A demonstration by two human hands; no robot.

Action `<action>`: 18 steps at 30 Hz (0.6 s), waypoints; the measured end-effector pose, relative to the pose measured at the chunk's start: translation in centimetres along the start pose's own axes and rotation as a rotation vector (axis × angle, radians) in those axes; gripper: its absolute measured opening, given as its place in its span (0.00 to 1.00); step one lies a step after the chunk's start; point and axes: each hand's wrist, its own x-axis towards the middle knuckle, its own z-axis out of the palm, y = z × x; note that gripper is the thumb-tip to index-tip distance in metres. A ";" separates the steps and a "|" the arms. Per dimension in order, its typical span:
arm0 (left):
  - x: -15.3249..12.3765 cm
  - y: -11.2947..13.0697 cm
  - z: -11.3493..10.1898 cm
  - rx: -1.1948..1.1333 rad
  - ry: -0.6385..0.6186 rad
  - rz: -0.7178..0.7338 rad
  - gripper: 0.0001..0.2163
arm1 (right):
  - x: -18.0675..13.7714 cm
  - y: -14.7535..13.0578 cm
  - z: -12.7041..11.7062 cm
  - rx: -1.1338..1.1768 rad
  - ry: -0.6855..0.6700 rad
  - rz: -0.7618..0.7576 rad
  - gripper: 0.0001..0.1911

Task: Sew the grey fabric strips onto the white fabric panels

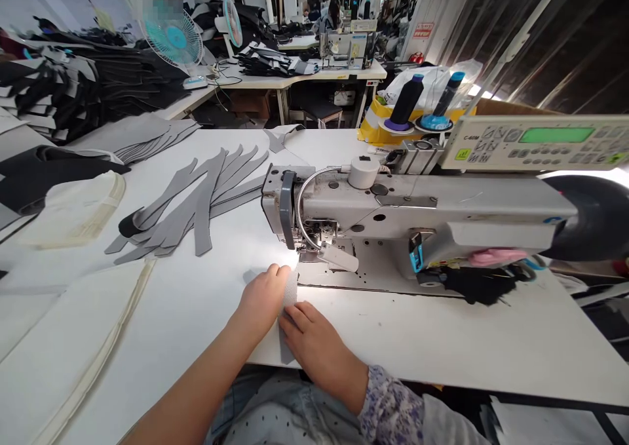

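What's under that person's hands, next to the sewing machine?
A grey textured fabric strip lies under the left hand and right hand, on the white sewing table. The hands cover part of the strip, so that part, and any layer beneath it, cannot be seen.

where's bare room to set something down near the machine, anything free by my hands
Bare white tabletop runs right of the right hand, below the sewing machine. Another patch sits left of the left hand, between the gray strips and the cream panel. Crowded: around the needle and the black fabric.
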 end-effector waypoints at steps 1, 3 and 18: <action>-0.2 -0.3 0.0 0.011 0.002 0.009 0.15 | -0.3 -0.2 0.0 0.015 0.003 -0.007 0.10; -0.6 -0.7 -0.2 0.036 -0.013 0.033 0.12 | -0.9 -0.5 0.0 0.039 0.004 -0.028 0.09; 1.3 0.7 -2.1 0.049 -0.139 -0.037 0.13 | 0.2 0.6 -0.4 0.018 0.013 -0.016 0.13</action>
